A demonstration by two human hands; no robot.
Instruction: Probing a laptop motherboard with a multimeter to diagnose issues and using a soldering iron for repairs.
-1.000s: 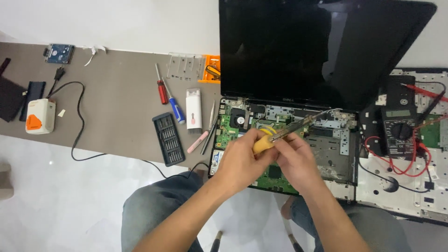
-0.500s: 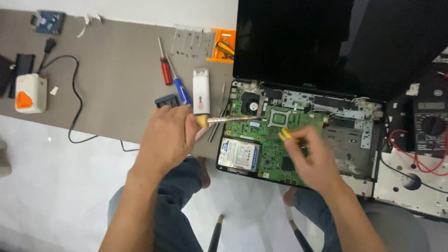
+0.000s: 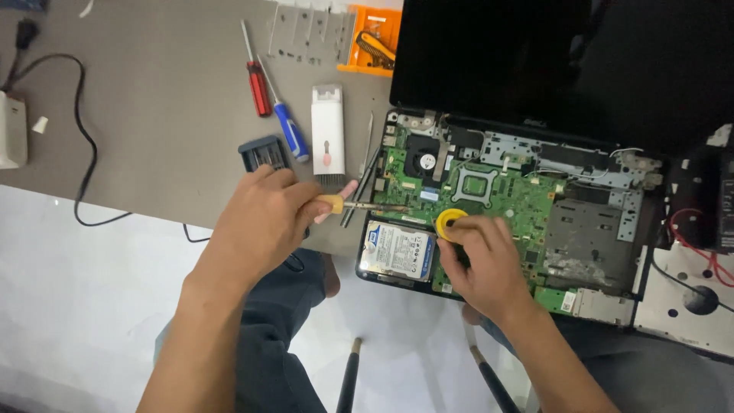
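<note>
Over the opened laptop [image 3: 535, 206] — left hand [image 3: 264, 218] grip pinching a yellow-handled tool [image 3: 344, 204], right hand [image 3: 482, 260] grip pinching a yellow ring [image 3: 451, 222].

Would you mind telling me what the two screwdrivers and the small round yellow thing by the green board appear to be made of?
Red-handled screwdriver and blue-handled screwdriver: glossy handles that look like plastic, with thin grey shafts that look like bare metal. Yellow ring at the right hand: smooth, evenly coloured, probably plastic; the hand hides part of it, so a roll of tape cannot be ruled out.
</note>
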